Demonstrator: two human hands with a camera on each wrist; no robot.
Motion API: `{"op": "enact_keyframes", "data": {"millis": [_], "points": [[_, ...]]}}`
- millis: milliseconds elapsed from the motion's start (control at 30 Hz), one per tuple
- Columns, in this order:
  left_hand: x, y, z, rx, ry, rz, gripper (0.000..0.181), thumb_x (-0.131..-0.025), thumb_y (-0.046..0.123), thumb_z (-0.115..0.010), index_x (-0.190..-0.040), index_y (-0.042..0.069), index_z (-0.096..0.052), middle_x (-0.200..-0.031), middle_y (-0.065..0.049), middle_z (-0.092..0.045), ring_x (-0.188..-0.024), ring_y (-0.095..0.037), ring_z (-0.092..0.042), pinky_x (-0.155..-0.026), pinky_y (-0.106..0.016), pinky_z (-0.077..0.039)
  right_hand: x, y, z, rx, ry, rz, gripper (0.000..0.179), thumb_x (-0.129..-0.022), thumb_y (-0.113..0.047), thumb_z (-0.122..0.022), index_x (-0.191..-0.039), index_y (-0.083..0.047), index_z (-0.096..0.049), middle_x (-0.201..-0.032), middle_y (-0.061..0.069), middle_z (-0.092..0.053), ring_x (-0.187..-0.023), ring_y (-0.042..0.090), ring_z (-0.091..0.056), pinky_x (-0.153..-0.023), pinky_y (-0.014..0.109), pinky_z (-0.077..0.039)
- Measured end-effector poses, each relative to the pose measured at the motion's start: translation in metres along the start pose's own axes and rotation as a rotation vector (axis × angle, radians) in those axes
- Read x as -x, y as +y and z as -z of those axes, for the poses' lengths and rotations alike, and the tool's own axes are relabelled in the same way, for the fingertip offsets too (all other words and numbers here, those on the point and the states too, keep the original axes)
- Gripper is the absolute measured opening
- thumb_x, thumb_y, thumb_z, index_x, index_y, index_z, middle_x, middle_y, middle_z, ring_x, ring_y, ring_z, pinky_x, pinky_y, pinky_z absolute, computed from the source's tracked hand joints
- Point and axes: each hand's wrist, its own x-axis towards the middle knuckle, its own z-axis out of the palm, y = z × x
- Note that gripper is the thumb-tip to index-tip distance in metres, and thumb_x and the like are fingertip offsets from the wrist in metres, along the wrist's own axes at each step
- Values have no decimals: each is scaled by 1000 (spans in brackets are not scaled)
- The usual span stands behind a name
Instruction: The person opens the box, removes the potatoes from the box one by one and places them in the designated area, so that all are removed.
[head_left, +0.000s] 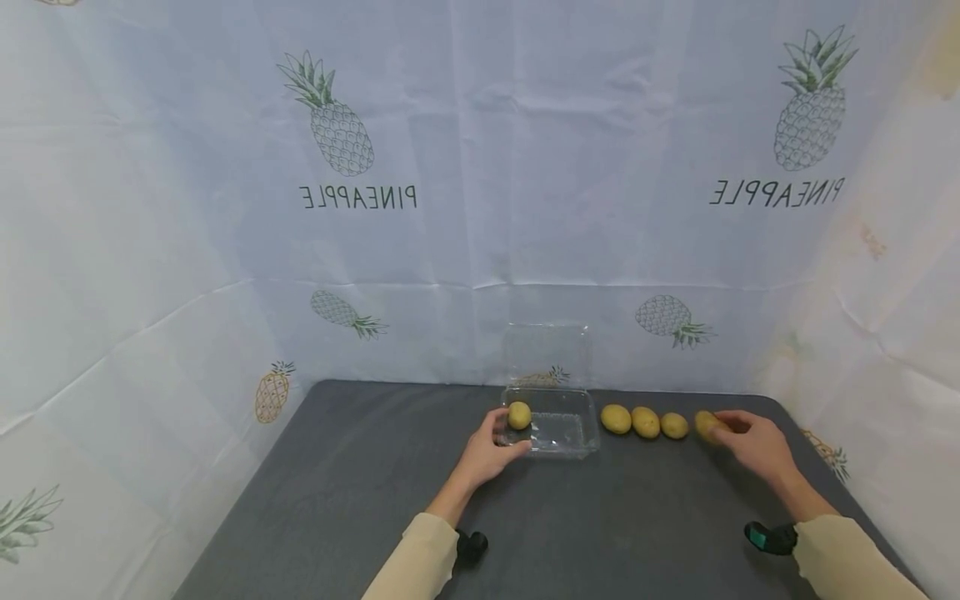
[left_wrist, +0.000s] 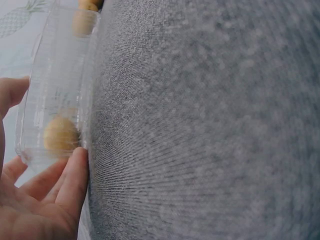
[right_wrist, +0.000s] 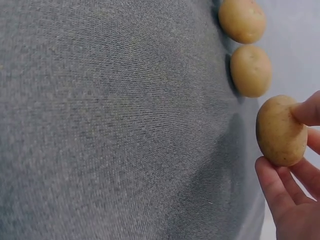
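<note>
A potato (right_wrist: 281, 131) is pinched between the thumb and fingers of my right hand (head_left: 756, 446), at the right end of a row of potatoes. It appears raised slightly off the tabletop. My left hand (head_left: 486, 452) holds the left end of a clear plastic container (head_left: 588, 450), thumb at the front and fingers round the side. Inside that end lies a single potato (head_left: 519, 415), seen blurred through the plastic in the left wrist view. The hinged lid (head_left: 547, 354) stands up at the back.
Between the container and my right hand, three potatoes sit in a row: one near the container (head_left: 616, 419), a middle one (head_left: 645, 422) and a smaller one (head_left: 674, 426). The dark grey table (head_left: 360, 500) meets a pineapple-printed cloth (head_left: 465, 233) at the back and sides.
</note>
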Motion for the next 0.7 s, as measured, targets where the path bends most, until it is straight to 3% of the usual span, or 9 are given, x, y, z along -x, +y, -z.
{"op": "enact_keyframes", "data": {"millis": [400, 700], "points": [[1, -4, -4, -8, -2, -4, 77, -87, 44, -79, -150, 16, -45, -136, -14, -58, -110, -24, -59, -83, -45, -52, 0, 10, -9, 9, -41, -25, 53, -102, -34, -61, -130, 12, -59, -125, 37, -58, -109, 53, -56, -80, 55, -51], [-2, -2, -1, -6, 0, 26, 77, -87, 42, -80, -150, 16, -45, -137, -13, -58, -114, -27, -59, -86, -49, -52, -3, 6, -6, 9, -58, 27, 52, -104, -31, -60, -129, 14, -57, -122, 38, -59, -108, 53, -58, -79, 55, -53]]}}
